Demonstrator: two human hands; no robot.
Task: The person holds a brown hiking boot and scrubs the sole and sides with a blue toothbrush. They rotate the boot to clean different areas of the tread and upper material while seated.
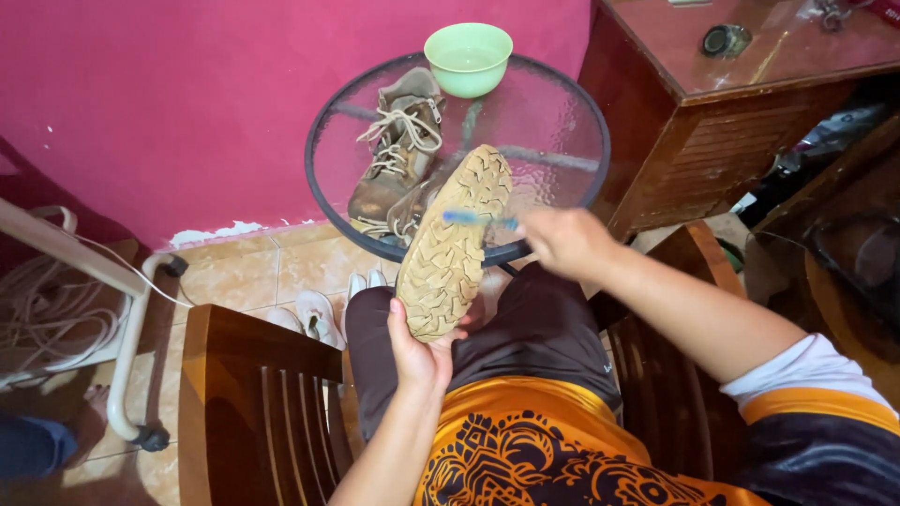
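Note:
My left hand (422,349) grips the heel of a tan boot (455,245), held sole-up over my lap so its lugged tread faces me. My right hand (562,240) holds a blue toothbrush (473,219), blurred, whose head lies across the sole near the toe. A second tan boot (398,150) with pale laces lies on its side on the round glass table (562,122) just beyond. A pale green bowl (468,59) stands at the table's far edge.
A dark wooden chair (253,394) stands at my left, another wooden seat at my right. A wooden cabinet (741,103) is at the back right, a pink wall behind. White sandals (319,314) lie on the tiled floor; white tube frame and cords at left.

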